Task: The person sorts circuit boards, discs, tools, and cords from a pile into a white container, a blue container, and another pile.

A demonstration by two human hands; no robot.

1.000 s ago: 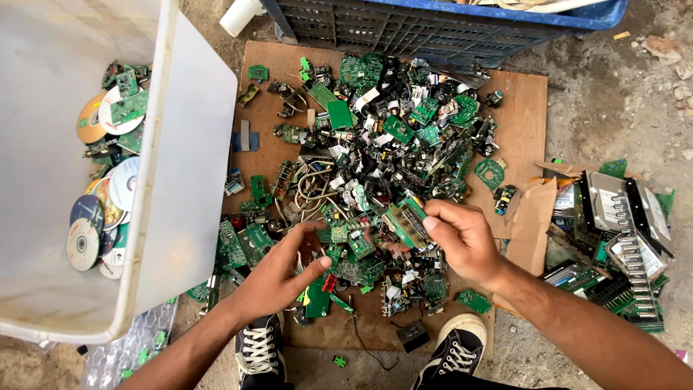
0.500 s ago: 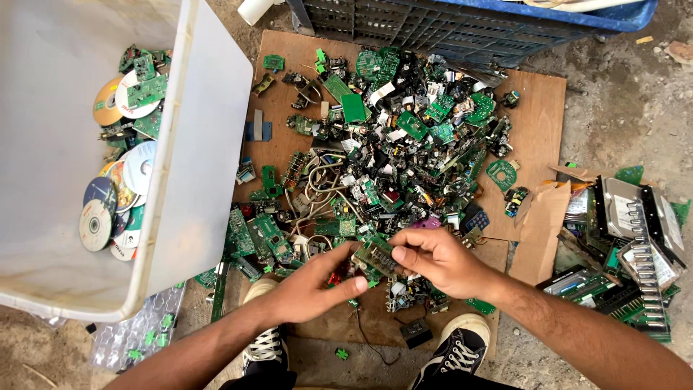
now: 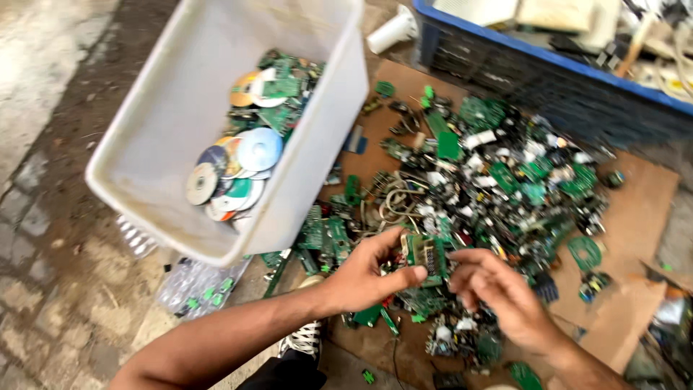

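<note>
The left hand [image 3: 364, 274] pinches a small green circuit board [image 3: 426, 254] between thumb and fingers; the right hand [image 3: 498, 296] touches its other side with bent fingers. Beyond the fingers, a heap of boards [image 3: 505, 180] covers brown cardboard [image 3: 635, 217] on dirty stone ground [image 3: 43, 217]. Left of them stands a white tub [image 3: 180, 123] of discs.

Single head view, looking steeply down and slightly tilted, close over both forearms. Frame centres on the cardboard sheet [image 3: 635, 217] on the ground; white tub [image 3: 180, 108] at left, blue crate [image 3: 548, 79] along top edge.
</note>
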